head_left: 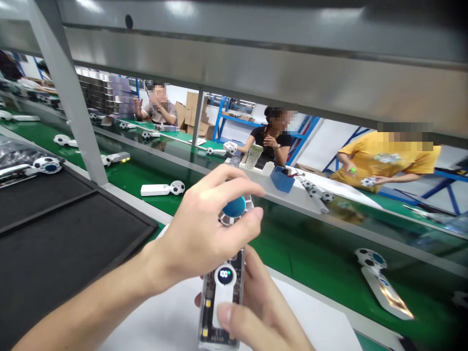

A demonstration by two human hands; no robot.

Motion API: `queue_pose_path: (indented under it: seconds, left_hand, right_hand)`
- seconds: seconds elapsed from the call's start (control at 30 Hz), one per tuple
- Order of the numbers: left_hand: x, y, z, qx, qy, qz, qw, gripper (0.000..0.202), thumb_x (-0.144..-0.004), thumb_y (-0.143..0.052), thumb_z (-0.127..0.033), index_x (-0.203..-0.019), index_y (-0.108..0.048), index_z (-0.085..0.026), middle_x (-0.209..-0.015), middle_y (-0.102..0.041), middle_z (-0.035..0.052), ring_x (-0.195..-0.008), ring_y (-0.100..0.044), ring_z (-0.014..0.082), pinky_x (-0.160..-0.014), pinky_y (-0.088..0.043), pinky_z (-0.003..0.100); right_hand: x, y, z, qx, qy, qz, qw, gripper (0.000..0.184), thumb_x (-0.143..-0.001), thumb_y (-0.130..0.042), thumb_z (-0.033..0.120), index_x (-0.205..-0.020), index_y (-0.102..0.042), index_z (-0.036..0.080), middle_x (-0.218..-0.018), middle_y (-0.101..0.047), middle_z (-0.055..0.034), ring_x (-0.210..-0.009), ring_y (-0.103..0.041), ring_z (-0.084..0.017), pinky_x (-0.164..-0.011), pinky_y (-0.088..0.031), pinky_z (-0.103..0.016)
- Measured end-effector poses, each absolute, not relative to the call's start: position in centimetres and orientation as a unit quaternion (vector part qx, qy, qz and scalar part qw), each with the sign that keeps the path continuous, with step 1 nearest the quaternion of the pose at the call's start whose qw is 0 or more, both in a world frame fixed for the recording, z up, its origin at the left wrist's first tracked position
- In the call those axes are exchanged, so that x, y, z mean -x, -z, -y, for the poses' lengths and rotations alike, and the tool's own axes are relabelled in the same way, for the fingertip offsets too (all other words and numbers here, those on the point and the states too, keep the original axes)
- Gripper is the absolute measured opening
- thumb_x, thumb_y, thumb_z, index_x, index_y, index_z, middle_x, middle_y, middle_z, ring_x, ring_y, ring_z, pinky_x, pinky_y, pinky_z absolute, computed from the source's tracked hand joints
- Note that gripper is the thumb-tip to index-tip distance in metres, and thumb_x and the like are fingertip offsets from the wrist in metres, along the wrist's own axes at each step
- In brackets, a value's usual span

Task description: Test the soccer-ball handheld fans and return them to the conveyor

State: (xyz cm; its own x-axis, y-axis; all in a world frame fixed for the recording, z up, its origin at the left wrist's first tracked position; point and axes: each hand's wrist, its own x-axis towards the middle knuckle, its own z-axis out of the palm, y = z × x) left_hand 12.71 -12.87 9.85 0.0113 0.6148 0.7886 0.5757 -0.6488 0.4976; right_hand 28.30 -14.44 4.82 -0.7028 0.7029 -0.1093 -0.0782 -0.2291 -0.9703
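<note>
A handheld fan (223,287) with a clear-fronted handle stands tilted in front of me, its circuit board showing through. A round display (225,274) on the handle reads 100 with a small green mark. My right hand (252,302) wraps the handle from behind, with the thumb pressed on the white strip below the display. Around the football-patterned fan head curl the fingers and thumb of my left hand (208,219). Between them a blue round centre (234,207) shows; the rest of the head is partly hidden.
A green conveyor belt (292,253) carries white football-headed fans, one lit fan (383,282) at right and another fan (163,188) at left. Black trays (54,243) lie left. White paper (310,312) is under my hands. A metal post (73,92) and overhead beam cross the view. Several co-workers sit opposite.
</note>
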Motion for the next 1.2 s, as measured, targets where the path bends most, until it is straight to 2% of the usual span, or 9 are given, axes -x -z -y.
queue_pose_path:
  seconds: [0.17, 0.33, 0.6, 0.77, 0.87, 0.97, 1.07, 1.1, 1.2]
  left_hand:
    - [-12.8, -9.8, 12.9, -0.708, -0.565, -0.423, 0.029, 0.019, -0.084, -0.062, -0.015, -0.101, -0.069, -0.014, -0.107, -0.061, 0.0030, -0.103, -0.058, 0.0117, -0.093, -0.045, 0.019]
    - [-12.7, -9.7, 12.9, -0.707, -0.561, -0.428, 0.040, 0.019, -0.084, -0.062, -0.015, -0.103, -0.069, -0.016, -0.109, -0.061, 0.0022, -0.104, -0.058, 0.0122, -0.094, -0.046, 0.021]
    - [-12.5, -9.8, 12.9, -0.714, -0.545, -0.437, 0.061, 0.021, -0.087, -0.059, -0.019, -0.107, -0.066, -0.018, -0.113, -0.058, 0.0013, -0.108, -0.056, 0.0126, -0.096, -0.044, 0.021]
    - [-12.0, -9.9, 12.9, -0.714, -0.529, -0.450, 0.089, 0.028, -0.095, -0.052, -0.030, -0.121, -0.060, -0.024, -0.123, -0.056, 0.0016, -0.116, -0.053, 0.0156, -0.100, -0.041, 0.025]
    - [-11.6, -10.2, 13.1, -0.703, -0.548, -0.441, 0.104, 0.033, -0.097, -0.048, -0.036, -0.128, -0.055, -0.027, -0.129, -0.054, 0.0024, -0.120, -0.052, 0.0181, -0.102, -0.042, 0.028]
    - [-10.7, -10.4, 13.3, -0.690, -0.562, -0.440, 0.119, 0.036, -0.097, -0.045, -0.041, -0.129, -0.055, -0.028, -0.133, -0.054, 0.0039, -0.122, -0.053, 0.0217, -0.100, -0.046, 0.030]
    - [-9.0, -9.7, 12.4, -0.666, -0.550, -0.486, 0.132, 0.043, -0.092, -0.048, -0.051, -0.128, -0.055, -0.030, -0.137, -0.052, 0.0049, -0.108, -0.062, 0.0249, -0.083, -0.057, 0.031]
    - [-8.5, -9.3, 11.8, -0.659, -0.545, -0.502, 0.127, 0.044, -0.089, -0.050, -0.055, -0.126, -0.057, -0.032, -0.137, -0.052, 0.0039, -0.101, -0.065, 0.0246, -0.078, -0.058, 0.031]
    - [-7.3, -7.6, 9.3, -0.658, -0.514, -0.536, 0.122, 0.042, -0.084, -0.054, -0.061, -0.119, -0.061, -0.039, -0.135, -0.054, -0.0018, -0.097, -0.068, 0.0270, -0.074, -0.061, 0.034]
  right_hand:
    - [-28.3, -5.0, 14.7, 0.283, -0.733, 0.552, 0.279, 0.061, -0.078, -0.067, 0.023, -0.134, -0.045, 0.031, -0.118, -0.064, -0.0044, -0.096, -0.063, -0.024, -0.080, -0.049, -0.035]
    - [-27.8, -6.1, 15.1, 0.315, -0.736, 0.528, 0.285, 0.059, -0.071, -0.068, 0.030, -0.127, -0.050, 0.029, -0.106, -0.067, -0.0037, -0.090, -0.064, -0.027, -0.078, -0.048, -0.037]
    - [-27.8, -7.0, 15.4, 0.364, -0.720, 0.520, 0.279, 0.061, -0.065, -0.067, 0.032, -0.123, -0.049, 0.026, -0.099, -0.064, -0.0034, -0.090, -0.063, -0.028, -0.076, -0.048, -0.039]
    - [-28.0, -6.3, 15.1, 0.357, -0.699, 0.534, 0.315, 0.061, -0.066, -0.065, 0.030, -0.125, -0.048, 0.024, -0.102, -0.065, -0.0047, -0.090, -0.062, -0.028, -0.079, -0.046, -0.041]
    - [-28.3, -6.2, 15.3, 0.342, -0.687, 0.532, 0.358, 0.065, -0.069, -0.067, 0.029, -0.130, -0.046, 0.026, -0.107, -0.065, -0.0050, -0.091, -0.062, -0.027, -0.080, -0.045, -0.040]
    - [-29.2, -6.8, 15.9, 0.313, -0.662, 0.531, 0.427, 0.066, -0.068, -0.074, 0.034, -0.128, -0.049, 0.026, -0.106, -0.065, -0.0058, -0.086, -0.064, -0.026, -0.076, -0.047, -0.039]
    - [-30.9, -8.5, 16.9, 0.276, -0.575, 0.523, 0.566, 0.068, -0.067, -0.079, 0.045, -0.125, -0.050, 0.026, -0.106, -0.066, -0.0083, -0.085, -0.067, -0.029, -0.075, -0.051, -0.040]
    - [-31.7, -9.4, 17.2, 0.275, -0.531, 0.511, 0.617, 0.070, -0.068, -0.079, 0.046, -0.128, -0.047, 0.027, -0.110, -0.066, -0.0093, -0.088, -0.067, -0.029, -0.076, -0.052, -0.041]
    - [-34.4, -13.1, 18.4, 0.301, -0.392, 0.466, 0.734, 0.074, -0.078, -0.075, 0.042, -0.140, -0.036, 0.031, -0.122, -0.063, -0.0099, -0.100, -0.066, -0.030, -0.081, -0.055, -0.042]
